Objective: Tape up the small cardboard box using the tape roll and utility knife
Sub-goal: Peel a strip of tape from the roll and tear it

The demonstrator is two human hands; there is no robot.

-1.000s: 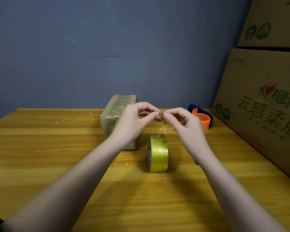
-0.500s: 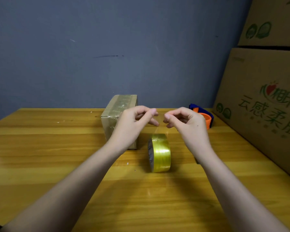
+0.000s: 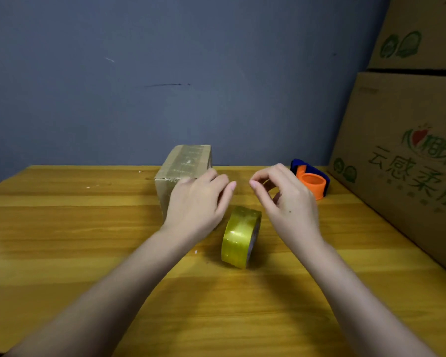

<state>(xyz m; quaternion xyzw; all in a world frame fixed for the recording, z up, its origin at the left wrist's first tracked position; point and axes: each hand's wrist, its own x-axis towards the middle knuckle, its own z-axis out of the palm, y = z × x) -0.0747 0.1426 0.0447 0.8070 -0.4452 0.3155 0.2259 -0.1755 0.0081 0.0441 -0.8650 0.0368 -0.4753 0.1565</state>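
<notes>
The small cardboard box point(image 3: 184, 164) stands at the back of the wooden table point(image 3: 62, 228), with tape over its top. The yellow tape roll point(image 3: 238, 237) sits in front of it on its edge, leaning to the right. My left hand point(image 3: 197, 202) hovers in front of the box's right side, fingers curved and close together, thumb hidden. My right hand point(image 3: 285, 199) hovers just right of the roll, with its fingers curled and forefinger and thumb a little apart. Both hands are above the roll. I see no clear tape between the fingertips. No utility knife shows.
An orange and blue tape dispenser point(image 3: 310, 181) lies at the back right, just beyond my right hand. Large printed cardboard cartons point(image 3: 402, 161) are stacked along the table's right side. A blue-grey wall point(image 3: 191, 73) closes off the back.
My fingertips, pinched together a second ago, have drawn apart, and both hands have sunk toward the table. The roll has turned and leans right.
</notes>
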